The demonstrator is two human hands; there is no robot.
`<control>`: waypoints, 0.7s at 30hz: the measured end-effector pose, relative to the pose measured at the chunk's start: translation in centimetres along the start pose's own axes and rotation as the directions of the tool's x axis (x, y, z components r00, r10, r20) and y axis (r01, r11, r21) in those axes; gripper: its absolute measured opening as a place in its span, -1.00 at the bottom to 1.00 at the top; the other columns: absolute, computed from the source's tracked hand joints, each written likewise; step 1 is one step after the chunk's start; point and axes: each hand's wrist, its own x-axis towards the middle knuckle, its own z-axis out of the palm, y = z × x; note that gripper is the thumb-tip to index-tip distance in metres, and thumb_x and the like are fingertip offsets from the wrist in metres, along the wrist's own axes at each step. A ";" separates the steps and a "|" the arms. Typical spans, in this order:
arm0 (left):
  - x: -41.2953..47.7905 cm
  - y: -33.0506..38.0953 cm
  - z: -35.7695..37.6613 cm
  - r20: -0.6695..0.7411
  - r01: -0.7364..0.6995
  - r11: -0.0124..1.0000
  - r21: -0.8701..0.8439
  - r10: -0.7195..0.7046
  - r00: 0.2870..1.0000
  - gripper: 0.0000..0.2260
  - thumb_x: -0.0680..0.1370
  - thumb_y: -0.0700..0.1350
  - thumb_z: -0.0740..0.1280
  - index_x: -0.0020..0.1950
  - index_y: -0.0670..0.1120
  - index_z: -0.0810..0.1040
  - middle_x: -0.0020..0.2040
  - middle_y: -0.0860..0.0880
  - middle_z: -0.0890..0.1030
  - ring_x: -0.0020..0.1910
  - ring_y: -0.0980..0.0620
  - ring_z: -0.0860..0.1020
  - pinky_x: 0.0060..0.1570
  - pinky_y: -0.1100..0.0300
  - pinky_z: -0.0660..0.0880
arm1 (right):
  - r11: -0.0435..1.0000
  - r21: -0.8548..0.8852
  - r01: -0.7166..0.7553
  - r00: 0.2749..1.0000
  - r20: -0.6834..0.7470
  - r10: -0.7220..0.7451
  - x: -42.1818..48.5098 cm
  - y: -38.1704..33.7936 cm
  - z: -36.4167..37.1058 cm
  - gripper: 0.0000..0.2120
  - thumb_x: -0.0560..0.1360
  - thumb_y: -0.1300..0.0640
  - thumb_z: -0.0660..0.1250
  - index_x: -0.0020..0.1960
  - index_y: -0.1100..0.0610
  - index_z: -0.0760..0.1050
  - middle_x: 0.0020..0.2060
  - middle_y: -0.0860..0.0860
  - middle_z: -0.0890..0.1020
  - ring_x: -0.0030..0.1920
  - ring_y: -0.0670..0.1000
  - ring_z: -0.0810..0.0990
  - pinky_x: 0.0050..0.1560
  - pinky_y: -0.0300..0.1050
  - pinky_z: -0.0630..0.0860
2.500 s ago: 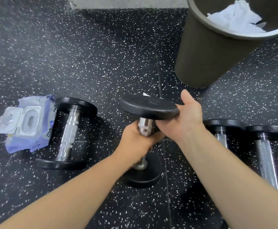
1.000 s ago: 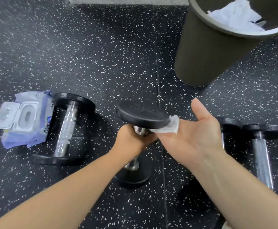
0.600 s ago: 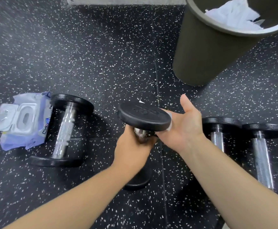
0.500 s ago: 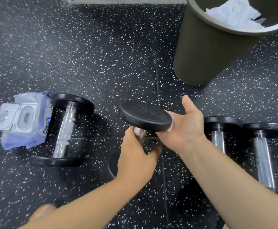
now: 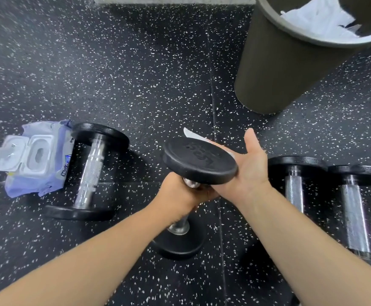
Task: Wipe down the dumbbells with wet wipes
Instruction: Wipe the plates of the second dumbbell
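Note:
A black dumbbell (image 5: 200, 161) with a chrome handle stands upright on its lower plate (image 5: 180, 244) on the speckled rubber floor. My left hand (image 5: 180, 195) grips the handle just under the top plate. My right hand (image 5: 250, 164) cups the right rim of the top plate, thumb pointing away. It holds a white wet wipe (image 5: 191, 134) against the rim, and a corner of the wipe sticks out behind the plate. The plate hides my right fingers.
An open pack of wet wipes (image 5: 36, 157) lies at the left, beside another dumbbell (image 5: 89, 171) on its side. Two more dumbbells (image 5: 293, 191) (image 5: 354, 213) lie at the right. A dark bin (image 5: 279, 62) holding used white wipes (image 5: 319, 21) stands at the back right.
My right hand has slid the wipe back and forth along the top plate's rim. My left hand shifted its grip on the handle, and the dumbbell tilted slightly.

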 end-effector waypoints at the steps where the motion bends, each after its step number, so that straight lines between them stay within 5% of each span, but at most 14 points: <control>1: 0.2 -0.4 0.0 -0.024 0.028 1.000 -0.009 -0.028 0.999 -0.69 0.37 -0.31 0.53 -0.37 0.03 0.50 -0.60 0.13 0.48 -0.59 0.25 0.40 -0.45 0.35 0.35 | 1.000 0.015 0.010 1.000 -0.007 -0.010 0.0 0.0 -0.1 -0.09 0.49 -0.40 0.07 0.29 0.47 0.40 0.20 0.39 0.54 0.26 0.36 0.50 0.30 0.26 0.38; 4: 0.8 -1.4 -0.4 -0.071 0.085 0.996 -0.030 -0.087 0.994 -0.67 0.37 -0.23 0.54 -0.49 -0.02 0.48 -0.60 0.04 0.45 -0.63 0.07 0.36 -0.50 0.23 0.33 | 0.997 0.070 0.037 0.999 -0.007 -0.037 -1.5 -0.1 -0.2 -0.12 0.51 -0.33 0.12 0.30 0.52 0.31 0.21 0.42 0.51 0.26 0.36 0.49 0.32 0.21 0.37; 8: 0.9 -1.2 -0.8 -0.045 0.101 0.992 -0.076 -0.104 0.994 -0.75 0.38 -0.27 0.52 -0.37 -0.11 0.49 -0.57 0.04 0.48 -0.58 0.02 0.37 -0.48 0.20 0.34 | 0.993 0.096 0.063 0.998 0.007 -0.064 -4.6 -0.1 0.0 -0.20 0.53 -0.22 0.17 0.23 0.57 0.26 0.18 0.46 0.51 0.19 0.37 0.54 0.38 0.22 0.31; 15: 1.1 -0.8 -0.8 0.043 0.116 0.992 -0.054 -0.113 0.993 -0.81 0.37 -0.25 0.54 -0.32 -0.05 0.57 -0.48 0.01 0.51 -0.51 -0.03 0.41 -0.47 0.19 0.38 | 1.000 0.012 0.012 1.000 -0.014 -0.012 -1.1 -0.7 -0.3 -0.12 0.52 -0.33 0.10 0.28 0.54 0.33 0.21 0.42 0.51 0.28 0.35 0.48 0.37 0.18 0.35; 21: -2.8 -0.1 2.3 -0.333 0.169 0.975 0.141 -0.114 0.936 -0.62 0.36 0.02 0.47 0.02 0.22 0.33 -0.09 0.25 0.58 -0.11 0.28 0.54 -0.11 0.19 0.49 | 1.000 0.010 0.021 1.000 -0.020 -0.021 -0.7 -0.8 -0.8 -0.12 0.49 -0.35 0.14 0.33 0.47 0.34 0.24 0.37 0.51 0.28 0.34 0.49 0.37 0.19 0.35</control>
